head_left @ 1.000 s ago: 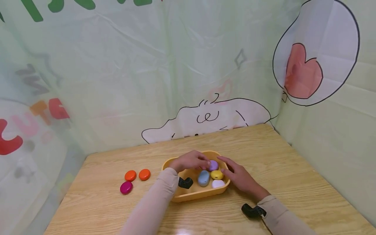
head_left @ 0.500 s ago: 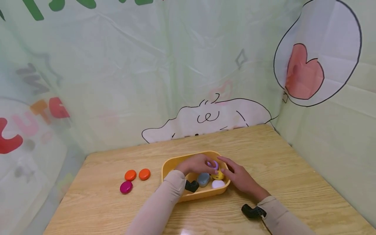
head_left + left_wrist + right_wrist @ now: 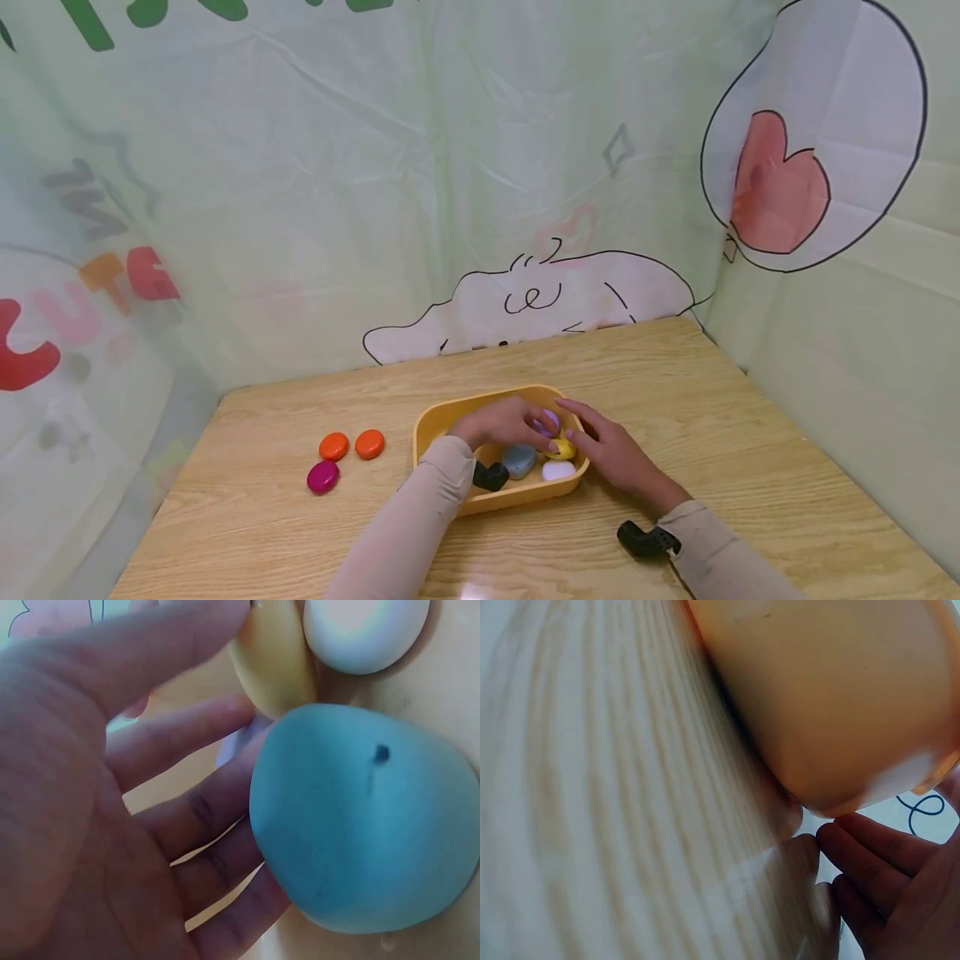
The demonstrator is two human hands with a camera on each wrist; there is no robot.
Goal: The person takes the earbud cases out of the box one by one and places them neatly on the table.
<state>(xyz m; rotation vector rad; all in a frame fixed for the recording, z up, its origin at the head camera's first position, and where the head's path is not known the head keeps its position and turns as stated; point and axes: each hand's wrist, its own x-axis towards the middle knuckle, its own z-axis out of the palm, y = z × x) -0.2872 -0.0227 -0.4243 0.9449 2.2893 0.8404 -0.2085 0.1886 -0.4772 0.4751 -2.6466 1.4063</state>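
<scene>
My left hand (image 3: 510,421) reaches into a yellow-orange plastic bin (image 3: 506,500). Its thumb and index finger pinch a yellow rounded toy stone (image 3: 279,660), while the other fingers spread beside a larger blue stone (image 3: 367,817) with a small dark mark. A purple stone (image 3: 547,423) is partly hidden behind the fingers. Near the bin's front right corner lies a white stone (image 3: 558,471). At the bin's right end, my right hand (image 3: 618,454) holds the rim, thumb over the edge and fingers along the outer wall (image 3: 840,690).
Left of the bin, two orange stones (image 3: 370,444) and a magenta stone (image 3: 322,477) lie on the wooden table (image 3: 247,533). A printed curtain (image 3: 337,208) hangs behind the table and along its sides. Each wrist wears a black camera mount (image 3: 647,540).
My left hand has moved right and slightly toward me within the bin, from the purple stone to the yellow one. The right hand stays at the bin's rim.
</scene>
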